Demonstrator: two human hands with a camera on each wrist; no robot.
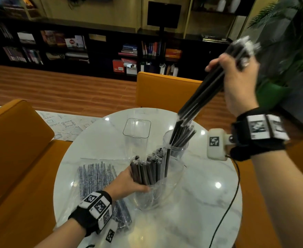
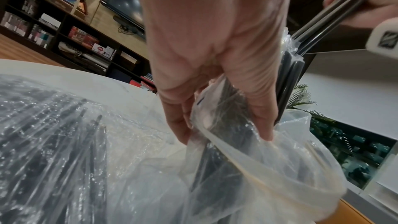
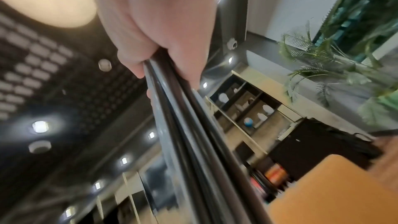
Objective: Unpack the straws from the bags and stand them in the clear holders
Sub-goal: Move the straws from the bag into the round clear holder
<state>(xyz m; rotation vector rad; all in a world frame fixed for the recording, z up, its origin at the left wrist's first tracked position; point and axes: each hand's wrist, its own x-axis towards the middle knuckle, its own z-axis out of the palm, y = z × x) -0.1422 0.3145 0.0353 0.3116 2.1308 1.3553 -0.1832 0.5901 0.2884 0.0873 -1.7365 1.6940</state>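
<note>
Visibly black, slender straws [image 1: 199,97] — individually clear-wrapped.

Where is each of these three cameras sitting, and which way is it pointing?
Head: on the head, looking down at the round table; both forearms and hands show.
Left wrist: along the left hand, which grips the open bag.
Right wrist: along the right hand, tilted up toward the ceiling.
Shared: all three show the lifted straws that the right hand grips.
</note>
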